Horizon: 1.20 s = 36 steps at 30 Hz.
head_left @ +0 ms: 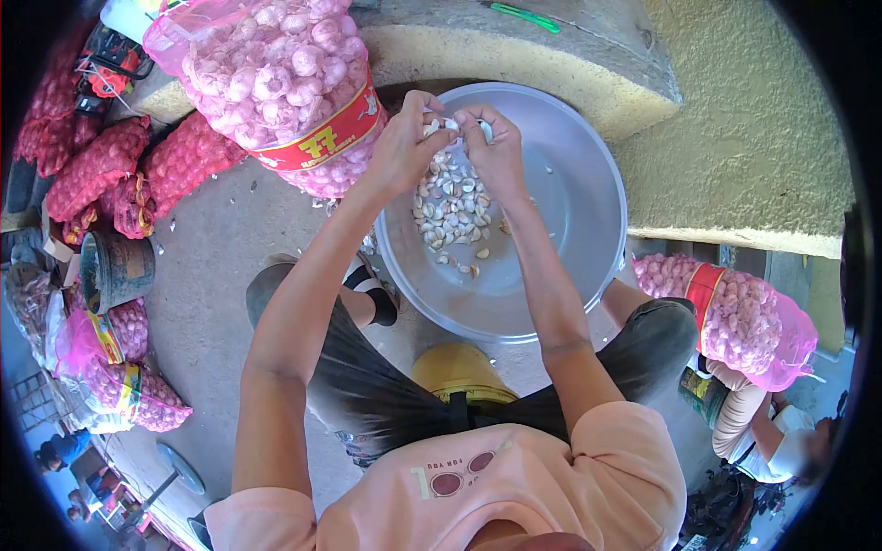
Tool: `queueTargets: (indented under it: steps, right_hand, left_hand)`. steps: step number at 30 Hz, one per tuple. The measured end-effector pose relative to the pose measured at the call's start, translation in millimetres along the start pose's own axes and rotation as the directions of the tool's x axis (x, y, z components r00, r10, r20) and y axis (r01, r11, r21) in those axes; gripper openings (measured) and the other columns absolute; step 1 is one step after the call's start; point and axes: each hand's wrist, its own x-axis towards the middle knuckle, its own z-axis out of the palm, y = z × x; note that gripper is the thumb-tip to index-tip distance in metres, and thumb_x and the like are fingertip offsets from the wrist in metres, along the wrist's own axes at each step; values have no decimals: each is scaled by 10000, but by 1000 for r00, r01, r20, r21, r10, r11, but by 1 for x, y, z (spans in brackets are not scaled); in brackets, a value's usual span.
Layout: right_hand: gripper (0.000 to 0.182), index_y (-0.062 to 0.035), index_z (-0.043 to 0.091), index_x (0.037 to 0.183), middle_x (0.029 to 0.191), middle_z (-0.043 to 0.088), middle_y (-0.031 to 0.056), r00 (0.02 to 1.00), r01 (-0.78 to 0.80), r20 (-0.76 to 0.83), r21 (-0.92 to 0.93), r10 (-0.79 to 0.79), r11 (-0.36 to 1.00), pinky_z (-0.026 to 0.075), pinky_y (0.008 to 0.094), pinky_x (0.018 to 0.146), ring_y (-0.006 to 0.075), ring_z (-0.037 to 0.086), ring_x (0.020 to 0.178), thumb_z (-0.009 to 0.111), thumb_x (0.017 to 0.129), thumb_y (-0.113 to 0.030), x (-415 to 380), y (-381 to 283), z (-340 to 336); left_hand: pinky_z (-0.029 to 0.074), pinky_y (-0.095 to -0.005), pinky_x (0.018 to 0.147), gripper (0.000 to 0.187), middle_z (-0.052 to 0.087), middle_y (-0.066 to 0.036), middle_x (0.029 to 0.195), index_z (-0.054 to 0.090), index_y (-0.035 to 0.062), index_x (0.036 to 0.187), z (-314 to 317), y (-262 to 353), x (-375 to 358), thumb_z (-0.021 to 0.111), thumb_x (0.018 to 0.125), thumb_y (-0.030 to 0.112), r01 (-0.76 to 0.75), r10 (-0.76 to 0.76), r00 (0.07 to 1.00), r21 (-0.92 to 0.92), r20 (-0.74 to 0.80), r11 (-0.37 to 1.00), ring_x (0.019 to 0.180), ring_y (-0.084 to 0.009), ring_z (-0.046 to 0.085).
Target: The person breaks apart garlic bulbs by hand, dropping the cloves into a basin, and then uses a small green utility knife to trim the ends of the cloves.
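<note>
While both hands meet above the near-left part of the basin's far rim, white garlic pieces (450, 124) lie between their fingertips. The left hand (408, 140) pinches garlic between thumb and fingers; the right hand (493, 151), just beside it, is likewise pinched on a pale piece. Whether the pieces belong to one bulb cannot be told. Below the hands, loose cloves (452, 216) lie in the left half of a wide grey basin (574, 248), mostly in one cluster. Beyond the left hand, beside the basin, stands a large pink mesh sack of garlic bulbs (276, 81), ringed by a red band marked "77". A yellow container (459, 369) sits between the person's knees. Farther out lie red mesh sacks (96, 173) and a dark bucket (121, 273) at left, and a second garlic sack (742, 314) at right, near another person (776, 445).
</note>
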Motion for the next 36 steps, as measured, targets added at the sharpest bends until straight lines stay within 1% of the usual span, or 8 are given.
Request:
queueTargets:
  steps: [4,6,19,21,24,27,30,36]
  right_hand:
    - [133,-40,609,874,663,541,-3,980,-191,12,370,201,909,350,191,449,29,450,539,607,911,-167,-4,5,4]
    - [135,-25,603,879,693,561,10,958,-268,50,498,281,825,381,206,453,52,485,549,613,906,-157,-7,7,4]
    - [151,-61,601,893,726,555,0,911,-370,43,524,410,767,352,169,439,32,468,568,625,904,-210,-29,24,-11]
    - [147,-69,601,904,731,557,-3,909,-376,48,518,413,768,363,171,453,37,475,582,623,905,-214,-28,23,-11]
    - [139,-79,603,917,737,558,-6,899,-379,89,653,430,656,388,186,488,47,489,615,628,901,-216,-27,21,-11]
    - [152,-75,608,931,745,564,-5,865,-402,106,732,490,551,398,200,519,58,495,635,642,888,-217,-15,23,-1]
    - [160,-62,636,908,757,587,-4,911,-387,56,460,409,799,410,223,534,78,516,630,648,870,-217,31,53,19]
    - [165,-48,696,881,828,669,109,961,-258,-137,-128,241,958,476,331,640,176,579,675,641,808,-186,120,163,75]
  left_hand:
    - [467,-261,690,325,612,-63,955,512,-1,1081,0,-8,4,653,833,156,-94,94,996,-189,-10,977,828,-108,579]
    - [451,-270,620,244,637,-73,870,585,2,946,-4,-3,3,689,775,142,166,-162,985,-551,56,818,764,-103,581]
    - [465,-255,591,332,648,-28,851,597,53,1064,11,-29,2,717,791,198,293,-302,953,-298,16,908,768,-94,604]
    - [426,-259,493,344,662,-76,775,653,6,1039,15,-28,1,714,752,187,67,-80,986,-87,-147,994,623,-98,565]
    - [443,-249,570,319,647,-4,795,672,50,1036,6,-14,-2,726,775,224,246,-231,967,-155,108,957,722,-92,600]
    - [447,-293,566,266,641,-47,703,695,26,903,5,0,-5,737,748,238,239,-236,970,-53,59,969,660,-147,610]
    - [444,-346,577,303,614,-120,648,677,-3,873,-3,-4,-6,735,727,256,84,-109,993,436,32,896,609,-225,593]
    - [430,-381,581,327,584,-131,636,647,-27,822,-24,-10,1,724,724,275,171,-160,985,386,-62,906,572,-251,553]
